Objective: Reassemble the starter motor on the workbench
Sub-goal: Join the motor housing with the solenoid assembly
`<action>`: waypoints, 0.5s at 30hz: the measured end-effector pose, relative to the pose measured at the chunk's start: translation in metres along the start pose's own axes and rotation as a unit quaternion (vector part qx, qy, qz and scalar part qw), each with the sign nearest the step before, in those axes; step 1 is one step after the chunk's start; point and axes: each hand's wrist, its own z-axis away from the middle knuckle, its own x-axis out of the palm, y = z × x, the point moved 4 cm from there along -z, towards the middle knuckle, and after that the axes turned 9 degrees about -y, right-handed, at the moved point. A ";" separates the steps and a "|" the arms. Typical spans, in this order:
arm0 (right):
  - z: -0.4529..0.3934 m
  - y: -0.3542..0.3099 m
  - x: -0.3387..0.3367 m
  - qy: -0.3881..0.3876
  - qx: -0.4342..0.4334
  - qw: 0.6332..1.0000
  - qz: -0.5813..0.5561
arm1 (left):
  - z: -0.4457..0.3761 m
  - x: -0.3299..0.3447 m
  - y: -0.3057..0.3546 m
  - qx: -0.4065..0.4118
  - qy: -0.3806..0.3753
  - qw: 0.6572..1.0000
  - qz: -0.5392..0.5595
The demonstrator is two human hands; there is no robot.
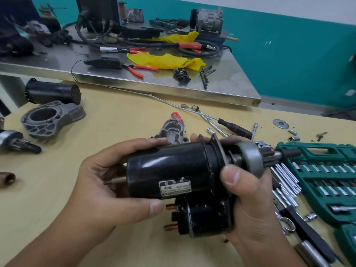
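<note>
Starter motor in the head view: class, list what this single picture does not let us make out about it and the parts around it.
- Label on the starter motor: print too small and blurred to read.
- Motor's rear end: covered by the left hand.
- Solenoid mounting: hidden behind the right hand.
- Grey end housing: lower part blocked by the motor.
- Socket set case: cut off by the right edge.
</note>
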 end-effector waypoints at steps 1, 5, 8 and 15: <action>0.000 0.001 -0.002 -0.002 -0.005 1.000 0.022 | 0.001 0.001 -0.001 -0.001 0.001 1.000 -0.003; 0.001 0.004 -0.003 -0.023 -0.011 0.999 0.041 | 0.001 0.004 0.000 0.009 0.003 1.000 -0.024; -0.003 0.002 0.003 -0.046 -0.021 0.999 -0.003 | 0.001 0.004 0.001 0.018 0.002 0.999 -0.033; -0.003 0.004 0.005 -0.043 -0.043 0.998 -0.036 | 0.001 0.011 0.009 0.053 -0.016 0.994 -0.092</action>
